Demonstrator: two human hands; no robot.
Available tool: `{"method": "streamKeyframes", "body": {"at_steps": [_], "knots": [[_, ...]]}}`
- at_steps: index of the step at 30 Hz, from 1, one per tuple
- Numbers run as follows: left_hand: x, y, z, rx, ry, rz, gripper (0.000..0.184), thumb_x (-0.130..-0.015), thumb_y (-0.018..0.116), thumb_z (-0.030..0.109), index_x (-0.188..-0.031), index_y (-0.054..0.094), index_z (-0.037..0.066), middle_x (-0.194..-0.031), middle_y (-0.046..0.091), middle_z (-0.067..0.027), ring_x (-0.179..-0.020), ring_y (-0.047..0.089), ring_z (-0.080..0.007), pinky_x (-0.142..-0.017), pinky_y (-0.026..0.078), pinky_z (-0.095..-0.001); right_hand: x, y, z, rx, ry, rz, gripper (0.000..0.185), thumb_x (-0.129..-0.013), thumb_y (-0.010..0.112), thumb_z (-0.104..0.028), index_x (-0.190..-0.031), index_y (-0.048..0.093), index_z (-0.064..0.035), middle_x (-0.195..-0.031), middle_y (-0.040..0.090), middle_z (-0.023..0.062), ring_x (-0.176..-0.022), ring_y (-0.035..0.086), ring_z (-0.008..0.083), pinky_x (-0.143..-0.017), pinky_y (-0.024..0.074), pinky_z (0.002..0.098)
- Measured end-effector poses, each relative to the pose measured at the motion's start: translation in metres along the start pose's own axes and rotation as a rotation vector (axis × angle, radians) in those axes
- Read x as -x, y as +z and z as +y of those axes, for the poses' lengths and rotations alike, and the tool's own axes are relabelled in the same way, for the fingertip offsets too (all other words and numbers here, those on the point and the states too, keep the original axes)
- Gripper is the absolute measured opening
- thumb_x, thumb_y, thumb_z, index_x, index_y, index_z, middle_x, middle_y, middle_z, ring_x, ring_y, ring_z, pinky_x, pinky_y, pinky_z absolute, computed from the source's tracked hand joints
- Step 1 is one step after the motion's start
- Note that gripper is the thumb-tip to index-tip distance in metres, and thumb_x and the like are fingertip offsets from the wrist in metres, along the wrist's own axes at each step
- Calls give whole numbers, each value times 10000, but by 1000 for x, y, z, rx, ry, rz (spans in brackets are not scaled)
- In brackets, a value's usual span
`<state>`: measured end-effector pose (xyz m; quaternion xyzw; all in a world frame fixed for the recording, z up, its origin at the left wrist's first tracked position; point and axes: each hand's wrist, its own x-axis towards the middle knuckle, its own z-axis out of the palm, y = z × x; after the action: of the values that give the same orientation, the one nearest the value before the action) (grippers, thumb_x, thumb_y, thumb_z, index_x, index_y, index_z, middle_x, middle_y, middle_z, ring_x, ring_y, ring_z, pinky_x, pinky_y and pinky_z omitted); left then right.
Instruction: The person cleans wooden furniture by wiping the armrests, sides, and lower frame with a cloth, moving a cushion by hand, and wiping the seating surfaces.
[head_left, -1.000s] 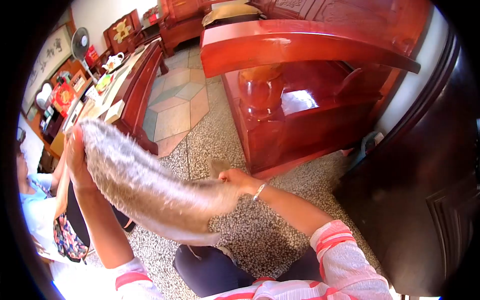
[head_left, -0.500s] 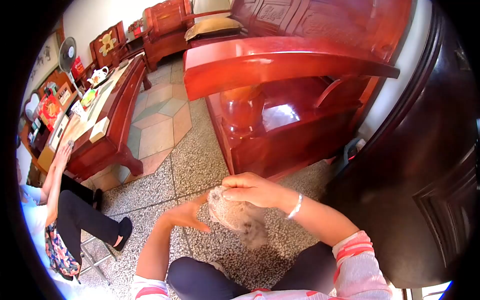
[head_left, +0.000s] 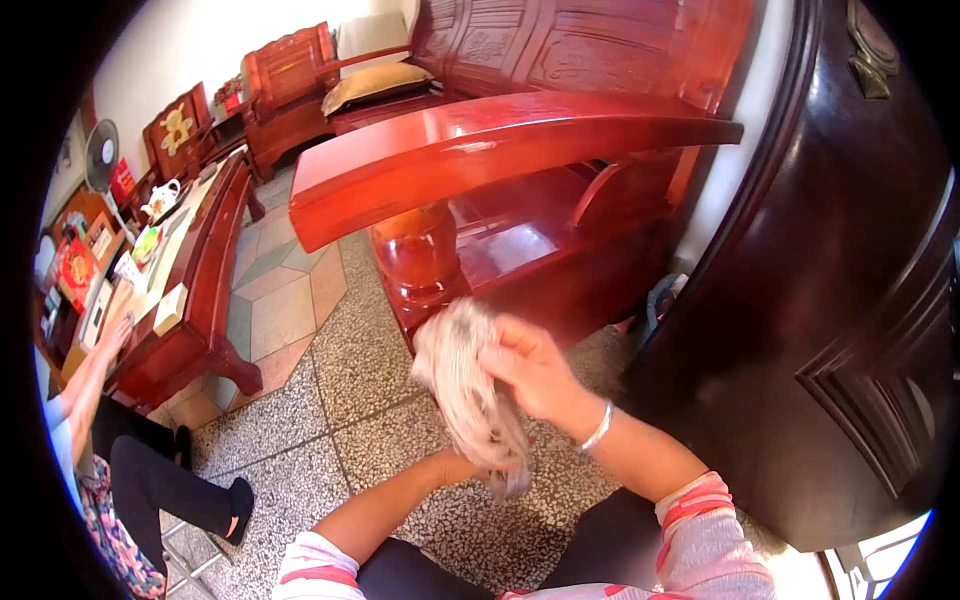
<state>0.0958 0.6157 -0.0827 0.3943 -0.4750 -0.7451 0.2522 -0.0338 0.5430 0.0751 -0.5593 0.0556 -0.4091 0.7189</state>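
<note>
Higher than half a second ago, the crumpled beige-grey cloth (head_left: 465, 385) hangs in loose folds, gripped by the right hand (head_left: 535, 370); the left hand (head_left: 456, 467), partly hidden, has an unclear grip.

Looks like the sitting room of a home; furnished with a glossy red wooden settee (head_left: 480, 150), carved across the back, plus a golden cushion (head_left: 375, 88) and matching chair (head_left: 290, 85); set with a low tabletop (head_left: 208, 250) bearing a teapot (head_left: 160, 201); equipped with a fan (head_left: 101, 155); floored in speckled stone (head_left: 375, 435) and coloured tiles (head_left: 290, 305).
</note>
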Motion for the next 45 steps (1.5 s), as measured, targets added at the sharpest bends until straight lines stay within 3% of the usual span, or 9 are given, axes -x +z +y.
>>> {"method": "streamKeyframes", "body": {"at_steps": [5, 8, 9, 17, 24, 33, 38, 42, 45], "knots": [[-14, 10, 43, 621, 31, -21, 538, -844, 481, 386, -1210, 413, -2, -1093, 546, -191, -1035, 524, -337, -922, 401, -434, -62, -85, 15, 1248, -450, 327, 141, -800, 556, -146, -800, 518, -10, -765, 525, 147, -702, 516, 272, -674, 434, 350], [-36, 8, 59, 692, 41, 133, 492, -848, 496, 348, -1194, 430, 6, -1072, 555, -165, -1020, 533, -312, -895, 420, -439, -72, -111, 27, 1632, -444, 293, 155, -775, 561, -137, -861, 512, -17, -807, 554, 156, -758, 518, 344, -701, 429, 421], [-46, 10, 62, 673, 67, 205, 475, -845, 507, 333, -1186, 439, 9, -1065, 558, -158, -1013, 535, -302, -890, 424, -437, -75, -111, 16, 1673, -148, 315, 206, -767, 558, -178, -877, 515, -9, -938, 581, 151, -944, 513, 331, -810, 431, 417], [-83, 27, 103, 728, 141, 264, 299, -838, 558, 229, -1056, 525, 28, -977, 586, -77, -886, 567, -198, -788, 473, -357, -95, -142, -16, 1717, 168, 577, 459, -774, 535, -364, -1060, 523, -5, -1071, 551, 196, -1049, 491, 327, -901, 388, 431], [-88, 40, 70, 687, -5, 328, 278, -837, 546, 194, -1063, 528, 33, -982, 592, -86, -869, 580, -196, -764, 487, -352, -40, -194, 34, 1520, -669, 604, 213, -645, 558, -40, -856, 537, -15, -905, 563, 151, -926, 500, 342, -832, 410, 424], [-106, 44, 109, 715, 180, 326, 253, -838, 540, 198, -1023, 538, 25, -930, 591, -76, -847, 573, -192, -779, 471, -349, -71, -200, 9, 1604, -596, 791, 166, -681, 604, -138, -776, 535, -20, -777, 542, 175, -794, 504, 366, -740, 398, 437], [-93, 44, 58, 744, -11, 447, 255, -847, 524, 171, -1052, 524, 19, -955, 583, -87, -870, 572, -218, -778, 480, -356, -51, -153, 13, 1634, -478, 404, 201, -669, 559, -14, -859, 505, -51, -915, 508, 120, -949, 446, 323, -840, 388, 408], [-90, 63, 66, 734, 65, 454, 249, -848, 532, 175, -1040, 524, 16, -954, 580, -94, -842, 577, -189, -722, 499, -334, -44, -136, -27, 1539, -774, 126, 160, -651, 585, -24, -802, 543, -55, -911, 531, 104, -940, 488, 308, -857, 393, 400], [-89, 65, 122, 583, 171, 358, 270, -850, 542, 193, -1049, 515, 12, -949, 581, -95, -811, 582, -186, -665, 504, -319, -57, -134, -79, 1370, -879, 593, 158, -666, 600, -57, -817, 553, -52, -851, 546, 119, -863, 521, 312, -794, 408, 383]]}}
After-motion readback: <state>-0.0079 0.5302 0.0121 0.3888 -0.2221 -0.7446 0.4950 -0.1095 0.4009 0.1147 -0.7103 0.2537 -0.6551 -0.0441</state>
